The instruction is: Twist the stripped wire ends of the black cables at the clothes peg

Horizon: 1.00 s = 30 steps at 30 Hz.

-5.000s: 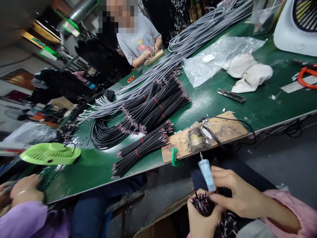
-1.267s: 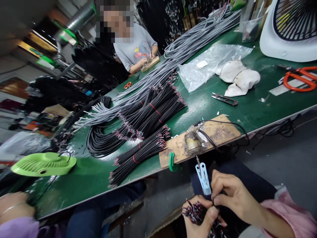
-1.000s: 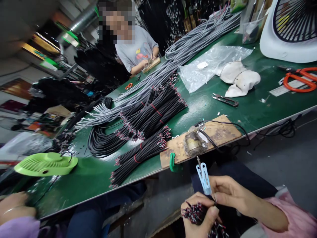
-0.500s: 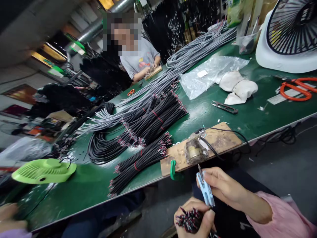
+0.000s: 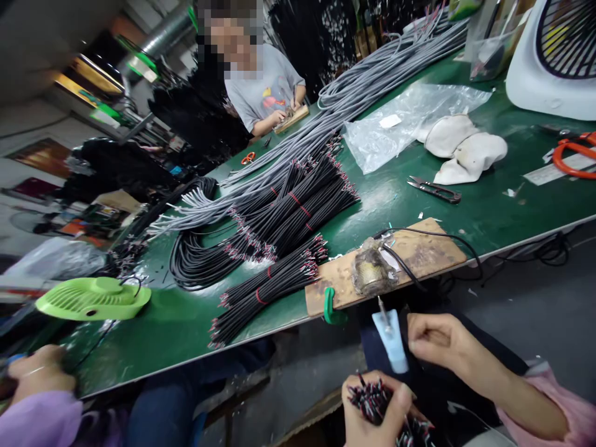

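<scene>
Below the near edge of the green counter (image 5: 419, 205), the left hand (image 5: 375, 413) closes around a bundle of black wires (image 5: 372, 397) with red and white tips. Just above it, the right hand (image 5: 440, 341) pinches a pale blue tool (image 5: 391, 338), its metal tip pointing up toward the wooden board (image 5: 419, 254) on the counter.

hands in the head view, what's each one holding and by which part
Left hand grips a bundle of black wires just below its stripped ends. Right hand pinches the light-blue tool.
</scene>
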Motion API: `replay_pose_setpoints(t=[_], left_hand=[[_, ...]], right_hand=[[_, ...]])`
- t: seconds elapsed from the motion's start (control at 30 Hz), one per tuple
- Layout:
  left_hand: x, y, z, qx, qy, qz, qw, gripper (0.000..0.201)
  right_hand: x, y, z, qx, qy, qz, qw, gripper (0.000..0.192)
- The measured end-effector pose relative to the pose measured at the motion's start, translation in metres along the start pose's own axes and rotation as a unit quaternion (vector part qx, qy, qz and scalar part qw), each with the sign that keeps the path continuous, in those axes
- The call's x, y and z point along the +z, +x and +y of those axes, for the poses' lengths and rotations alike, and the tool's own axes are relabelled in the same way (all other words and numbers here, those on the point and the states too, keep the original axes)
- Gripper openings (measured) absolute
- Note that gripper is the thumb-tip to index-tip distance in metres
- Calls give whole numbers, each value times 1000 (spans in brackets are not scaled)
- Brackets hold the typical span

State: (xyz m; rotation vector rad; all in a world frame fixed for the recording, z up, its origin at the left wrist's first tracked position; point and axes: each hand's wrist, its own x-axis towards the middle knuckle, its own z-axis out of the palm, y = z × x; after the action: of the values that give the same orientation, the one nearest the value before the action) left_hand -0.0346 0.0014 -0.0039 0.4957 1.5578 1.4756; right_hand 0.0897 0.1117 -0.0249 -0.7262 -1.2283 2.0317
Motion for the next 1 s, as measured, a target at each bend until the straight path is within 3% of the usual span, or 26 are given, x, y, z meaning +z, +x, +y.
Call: replay_pose_setpoints(t=[0.07, 0.13, 0.2, 0.33, 0.6, 0.7, 0.83, 1.0], left_hand=[[0, -2, -8, -21, 11, 36, 999, 36], [1, -1, -12, 2, 23, 65, 998, 39], [2, 1, -13, 33, 34, 56, 997, 40], [2, 3, -13, 12, 18, 28, 999, 37], [1, -4, -21, -33, -51, 125, 990, 45], [0, -3, -21, -8, -53, 101, 993, 41], [2, -2, -14, 2, -66, 57, 996, 32], [4, 1, -4, 61, -99, -11, 993, 21]], right_hand=[[6, -6, -7, -60, -79, -34, 994, 23], [14, -10, -14, -120, -152, -53, 980, 17], [19, -11, -19, -148, -201, -43, 967, 12], [20, -13, -20, -137, -227, -15, 964, 17], [14, -16, -8, -114, -196, -8, 974, 16], [15, -14, -7, -110, -161, -32, 980, 12], [17, -14, -8, -127, -166, -17, 978, 27], [17, -9, -7, -6, 9, -114, 993, 38]])
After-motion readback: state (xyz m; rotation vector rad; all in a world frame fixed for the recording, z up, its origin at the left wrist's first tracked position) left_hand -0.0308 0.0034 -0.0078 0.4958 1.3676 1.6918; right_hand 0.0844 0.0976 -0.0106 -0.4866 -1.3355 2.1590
